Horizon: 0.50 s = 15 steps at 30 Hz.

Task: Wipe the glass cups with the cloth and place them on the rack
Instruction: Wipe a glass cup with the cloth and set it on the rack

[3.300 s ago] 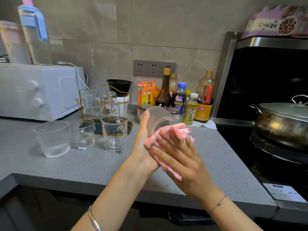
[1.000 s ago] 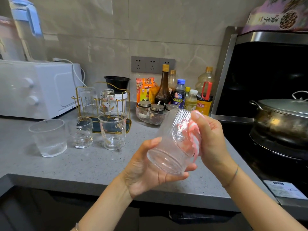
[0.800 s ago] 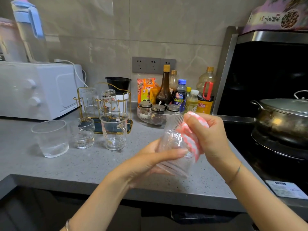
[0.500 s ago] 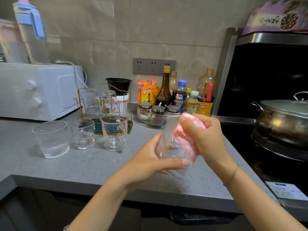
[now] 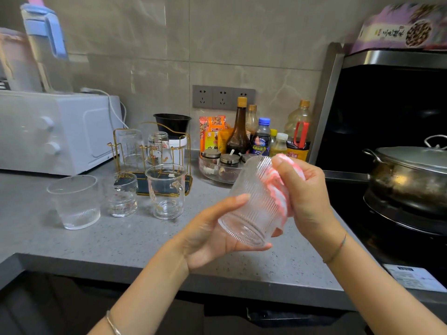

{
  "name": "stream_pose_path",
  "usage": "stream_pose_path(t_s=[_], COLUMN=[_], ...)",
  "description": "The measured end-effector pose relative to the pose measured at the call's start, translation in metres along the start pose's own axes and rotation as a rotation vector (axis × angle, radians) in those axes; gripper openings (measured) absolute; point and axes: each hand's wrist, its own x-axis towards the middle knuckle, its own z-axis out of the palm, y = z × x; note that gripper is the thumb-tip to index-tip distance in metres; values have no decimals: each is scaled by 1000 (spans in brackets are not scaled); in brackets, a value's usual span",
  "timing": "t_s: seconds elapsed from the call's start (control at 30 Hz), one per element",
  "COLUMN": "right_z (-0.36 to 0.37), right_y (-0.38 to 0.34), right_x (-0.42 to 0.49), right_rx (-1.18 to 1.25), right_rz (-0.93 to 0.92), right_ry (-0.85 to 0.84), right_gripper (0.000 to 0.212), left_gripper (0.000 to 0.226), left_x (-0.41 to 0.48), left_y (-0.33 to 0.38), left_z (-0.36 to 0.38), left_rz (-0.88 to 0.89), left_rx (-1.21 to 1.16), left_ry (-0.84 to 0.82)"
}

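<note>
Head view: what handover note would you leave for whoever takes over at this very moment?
Left hand grips the ribbed cup, tilted above the counter.
Right hand holds the pink cloth against the cup's rim.
Done: two cups sit upturned on the gold rack.
Left: finish and rack this cup, then probably the three cups standing in front of the rack.
</note>
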Motion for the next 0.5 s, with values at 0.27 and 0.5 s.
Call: stream_pose_path(t_s=[0.27,0.5], right_z=[1,5], right_y=[2,-2], right_x=[9,9], right_rx=[-208,-148], right_rz=[-45,-110], right_ry=[107,-14], right_gripper=[18,46], left_gripper=[48,57], left_x=[0,-3], left_y=[5,-2], left_z=[21,9], left_rz=[215,122], left_rx=[717,153], left_ry=[322,202])
